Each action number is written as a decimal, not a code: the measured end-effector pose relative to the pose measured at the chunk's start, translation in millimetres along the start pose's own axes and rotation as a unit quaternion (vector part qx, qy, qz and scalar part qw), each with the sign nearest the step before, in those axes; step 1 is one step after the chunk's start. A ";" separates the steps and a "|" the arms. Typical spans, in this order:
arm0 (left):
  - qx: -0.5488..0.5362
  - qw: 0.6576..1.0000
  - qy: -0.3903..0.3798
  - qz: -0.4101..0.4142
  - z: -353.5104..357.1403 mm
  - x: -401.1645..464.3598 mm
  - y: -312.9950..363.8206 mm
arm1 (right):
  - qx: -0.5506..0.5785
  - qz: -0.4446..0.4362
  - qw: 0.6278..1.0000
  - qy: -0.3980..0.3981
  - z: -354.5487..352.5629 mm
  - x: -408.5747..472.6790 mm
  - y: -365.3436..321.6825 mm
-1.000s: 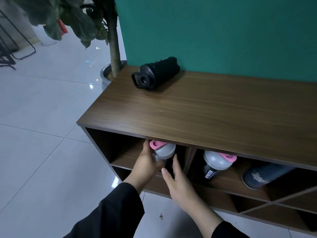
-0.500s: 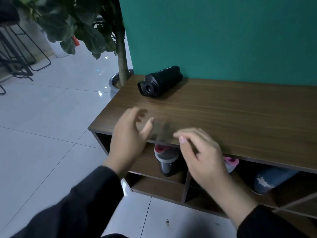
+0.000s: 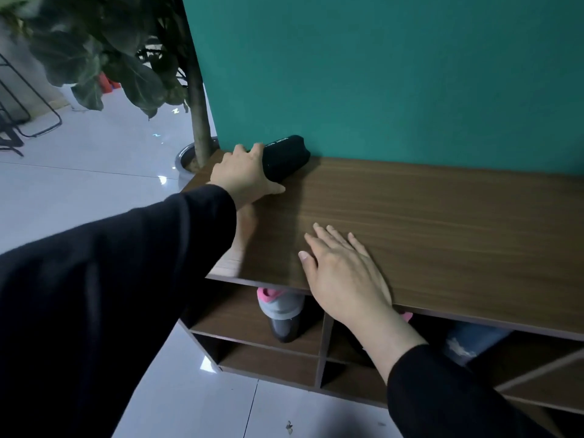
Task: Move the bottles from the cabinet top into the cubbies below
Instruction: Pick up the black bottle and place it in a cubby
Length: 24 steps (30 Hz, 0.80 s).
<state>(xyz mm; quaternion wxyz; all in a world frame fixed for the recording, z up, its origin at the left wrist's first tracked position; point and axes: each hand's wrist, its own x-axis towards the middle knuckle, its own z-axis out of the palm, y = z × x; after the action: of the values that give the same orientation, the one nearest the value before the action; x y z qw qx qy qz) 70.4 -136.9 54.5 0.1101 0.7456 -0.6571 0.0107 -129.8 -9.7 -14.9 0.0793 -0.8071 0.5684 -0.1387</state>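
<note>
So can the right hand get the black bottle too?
Probably yes. The right hand lies flat on the bare cabinet top, with nothing between it and the black bottle, which the left hand already covers.

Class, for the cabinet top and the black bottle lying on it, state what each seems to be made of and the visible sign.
Cabinet top: looks like wood-grain laminate or veneer, matte brown, with straight printed-looking streaks and a thin board edge. Black bottle, under the left hand: probably matte plastic or coated metal; dull, no glare, small pale lettering. Neither can be told for certain.

Black bottle [image 3: 286,158] cap end hidden under left hand [image 3: 245,175]; blue bottle [image 3: 471,341] mostly hidden beneath cabinet top [image 3: 442,229].
</note>
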 end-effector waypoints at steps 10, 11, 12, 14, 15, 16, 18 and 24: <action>-0.050 0.995 0.072 0.045 -4.3 -27.7 -11.5 | 0.026 0.004 0.999 0.022 -9.9 -5.1 -2.2; -0.055 0.992 0.088 0.067 -12.8 -38.5 -16.6 | 0.055 0.008 0.998 0.032 -12.2 -7.8 -2.6; -0.054 0.989 0.097 0.093 -23.5 -51.4 -21.7 | 0.103 0.016 0.993 0.047 -15.0 -11.0 -3.1; -0.013 0.983 0.097 0.153 -50.7 -80.7 -32.8 | 0.250 0.028 0.963 0.097 -22.7 -20.0 -4.9; 0.021 0.978 0.091 0.186 -65.1 -97.0 -38.4 | 0.314 0.023 0.941 0.129 -28.0 -25.4 -6.4; 0.059 0.969 0.085 0.223 -79.8 -114.3 -43.6 | 0.340 0.006 0.927 0.160 -34.0 -31.5 -9.2; 0.121 0.947 0.067 0.292 -107.3 -148.1 -53.1 | 0.296 -0.059 0.934 0.191 -48.7 -44.0 -19.8; 0.192 0.870 -0.025 0.454 -146.6 -221.7 -72.9 | 0.209 -0.176 0.961 -0.043 -58.2 -77.8 -81.7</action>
<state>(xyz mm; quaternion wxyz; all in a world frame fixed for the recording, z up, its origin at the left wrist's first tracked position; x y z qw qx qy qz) 130.7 114.1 150.9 -0.0686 0.3718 -0.9106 0.1670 -99.4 93.0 53.2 0.2454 -0.8651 0.3713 -0.2314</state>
